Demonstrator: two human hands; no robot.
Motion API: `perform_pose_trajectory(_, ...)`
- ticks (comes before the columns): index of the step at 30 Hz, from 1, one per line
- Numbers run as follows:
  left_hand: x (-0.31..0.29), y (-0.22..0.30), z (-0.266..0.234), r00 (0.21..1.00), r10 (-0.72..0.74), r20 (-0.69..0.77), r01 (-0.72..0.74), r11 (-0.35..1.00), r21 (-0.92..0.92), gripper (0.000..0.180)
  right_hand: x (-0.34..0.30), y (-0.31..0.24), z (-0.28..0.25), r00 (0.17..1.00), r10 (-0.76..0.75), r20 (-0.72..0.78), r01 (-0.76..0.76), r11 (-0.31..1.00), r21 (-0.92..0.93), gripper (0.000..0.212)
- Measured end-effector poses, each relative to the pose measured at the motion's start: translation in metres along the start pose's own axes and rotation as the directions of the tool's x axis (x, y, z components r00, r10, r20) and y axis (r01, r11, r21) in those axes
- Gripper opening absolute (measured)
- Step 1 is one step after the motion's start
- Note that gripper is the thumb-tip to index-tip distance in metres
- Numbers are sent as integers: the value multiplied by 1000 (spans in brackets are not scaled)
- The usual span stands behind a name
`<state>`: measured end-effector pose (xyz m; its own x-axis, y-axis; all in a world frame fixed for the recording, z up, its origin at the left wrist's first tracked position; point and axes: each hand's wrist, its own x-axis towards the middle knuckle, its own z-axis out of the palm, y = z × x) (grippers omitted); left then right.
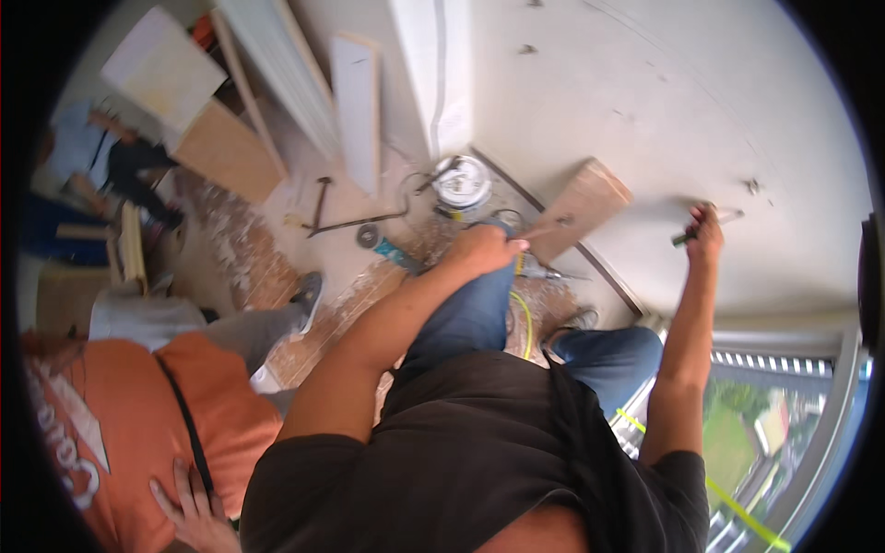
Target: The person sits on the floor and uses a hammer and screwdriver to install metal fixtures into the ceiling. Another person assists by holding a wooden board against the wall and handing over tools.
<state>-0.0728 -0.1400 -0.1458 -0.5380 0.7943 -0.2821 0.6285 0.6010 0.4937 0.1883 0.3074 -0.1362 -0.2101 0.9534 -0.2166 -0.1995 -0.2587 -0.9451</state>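
Observation:
My right hand is raised close to the pale wall, closed around what looks like a screwdriver with a green-and-black handle. Its thin shaft sticks out on the other side of the fist. Over my bent knee in blue jeans, my left hand is closed; a slim reddish-brown piece shows at its fingertips, too blurred to name. Just beyond it a wooden board leans at the wall's foot. Below the board lies a power drill with its bit pointing right.
A white bucket stands in the corner. Long dark metal tools and a teal cylinder lie on the scuffed floor. Panels lean behind. A person in an orange shirt is close at my left; another person is farther off. A window is right.

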Motion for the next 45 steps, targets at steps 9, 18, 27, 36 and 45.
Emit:
perform_pose_trajectory(9,5,-2,-1,999,-17,52,16,1000,20,73,-47,-24,34,993,33,-116,-39,998,-49,27)
perform_pose_trajectory(18,13,-9,3,992,-54,113,62,996,-71,75,-54,-34,21,994,86,70,-85,996,-18,39)
perform_pose_trajectory(27,11,-6,-5,991,-41,127,50,997,-64,75,-44,-37,15,979,166,119,-174,983,63,26)
perform_pose_trajectory(36,14,-5,-4,986,-60,157,72,995,-76,76,-47,-41,25,984,176,-31,-177,984,-28,21)
perform_pose_trajectory(45,9,7,-19,971,-92,223,115,989,-92,73,-40,-36,22,987,150,-63,-150,989,12,16)
